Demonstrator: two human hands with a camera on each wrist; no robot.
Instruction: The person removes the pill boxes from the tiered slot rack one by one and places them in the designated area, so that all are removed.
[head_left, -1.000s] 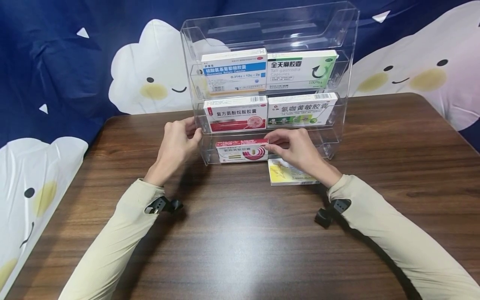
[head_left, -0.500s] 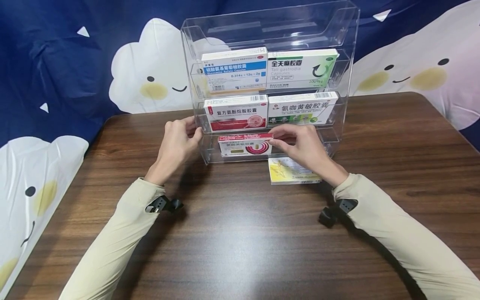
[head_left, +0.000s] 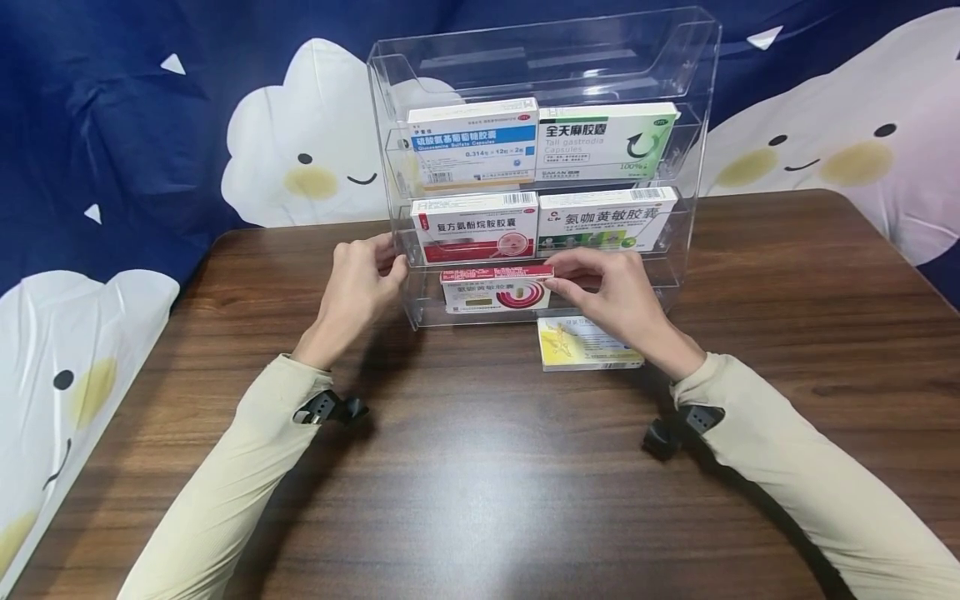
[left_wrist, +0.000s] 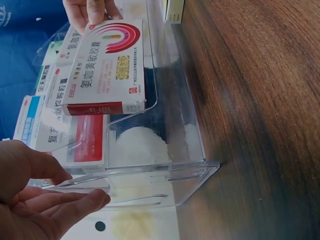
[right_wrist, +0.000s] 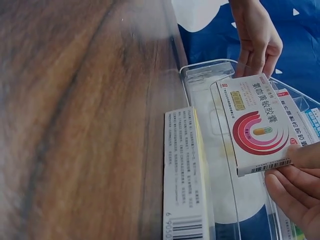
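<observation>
My right hand (head_left: 611, 287) pinches the right end of a white medicine box (head_left: 497, 293) with a red top edge and pink arcs. In the left wrist view the medicine box (left_wrist: 107, 67) leans over the bottom tier of a clear acrylic display rack (left_wrist: 187, 145). My left hand (head_left: 360, 287) grips the rack's left side wall, thumb and fingers on either side of the panel. A yellow and white medicine box (head_left: 577, 343) lies on the table below the right hand, which partly covers it in the head view.
Blue-and-white (head_left: 472, 150) and green-and-white (head_left: 607, 146) boxes stand in a higher tier. Red-and-white (head_left: 476, 229) and green-trimmed white (head_left: 606, 218) boxes fill the tier below. The rack stands on a dark wooden table (head_left: 450, 467), before a blue cloud-print curtain (head_left: 135, 150).
My right hand has shifted right and slightly up, carrying the pink-arc medicine box with it. The left hand keeps its hold on the rack.
</observation>
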